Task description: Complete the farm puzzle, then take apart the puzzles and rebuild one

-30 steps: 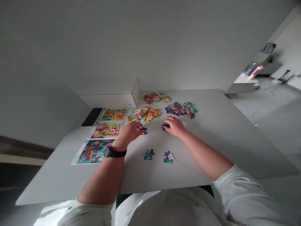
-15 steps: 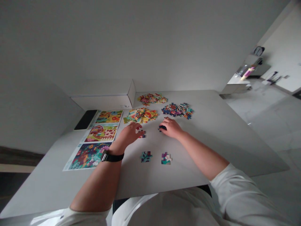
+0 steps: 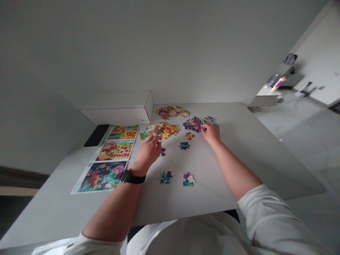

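My right hand (image 3: pixel 211 134) is at the dark-coloured pile of puzzle pieces (image 3: pixel 192 124), its fingertips pinched on a purplish puzzle piece (image 3: pixel 203 128) at the pile's edge. My left hand (image 3: pixel 149 151), with a black watch on its wrist, hovers low over the table with fingers apart and nothing in them. A dark puzzle piece (image 3: pixel 163 152) lies beside its thumb, partly covered. Between the hands lie a blue-teal piece (image 3: pixel 184 145) and an orange piece (image 3: pixel 189 136). Nearer me are a teal leafy piece (image 3: pixel 166 177) and a purple-and-white piece (image 3: pixel 188 179).
Yellow-orange puzzle pieces (image 3: pixel 170 131) and a red-green pile (image 3: pixel 172 111) lie toward the wall. At left are a printed picture sheet (image 3: pixel 91 163), a black phone (image 3: pixel 96 135) and a white box (image 3: pixel 114 115). The grey table (image 3: pixel 255 156) ends at the right.
My right hand has let go of the blue-teal piece and moved right and away to the dark pile. The orange piece now shows. My left hand has shifted slightly right.
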Available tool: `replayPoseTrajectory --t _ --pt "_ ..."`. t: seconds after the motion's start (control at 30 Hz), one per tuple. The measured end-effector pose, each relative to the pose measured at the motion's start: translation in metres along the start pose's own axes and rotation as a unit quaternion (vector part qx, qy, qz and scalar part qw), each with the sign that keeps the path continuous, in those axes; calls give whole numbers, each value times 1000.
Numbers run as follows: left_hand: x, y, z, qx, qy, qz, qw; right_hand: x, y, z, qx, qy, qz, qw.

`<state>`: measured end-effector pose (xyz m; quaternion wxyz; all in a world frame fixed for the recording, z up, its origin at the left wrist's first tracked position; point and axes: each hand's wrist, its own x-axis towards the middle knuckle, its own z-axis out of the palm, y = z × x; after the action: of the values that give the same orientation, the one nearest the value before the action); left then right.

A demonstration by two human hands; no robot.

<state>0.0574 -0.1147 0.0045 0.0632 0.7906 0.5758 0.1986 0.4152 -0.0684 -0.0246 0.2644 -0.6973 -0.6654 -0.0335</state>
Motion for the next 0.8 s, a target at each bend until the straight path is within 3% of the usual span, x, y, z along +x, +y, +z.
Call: replayPoseTrajectory --t 0.1,0.3,0.5,0.67,0.8 --pt "2 -4 -7 32 10 -41 999 -1 0 1 2 6 -27 1000" --pt "3 -8 -16 58 32 -83 994 11 -23 5 -35 -36 -82 995" --pt "4 -6 -15 47 35 -69 996 28 -43 13 -95 -92 -122 984" --pt "3 -6 -14 5 54 -51 997 30 -42 13 -51 -40 -133 989" --pt "4 -5 -10 -87 65 -43 993 21 -50 6 65 27 -81 994"
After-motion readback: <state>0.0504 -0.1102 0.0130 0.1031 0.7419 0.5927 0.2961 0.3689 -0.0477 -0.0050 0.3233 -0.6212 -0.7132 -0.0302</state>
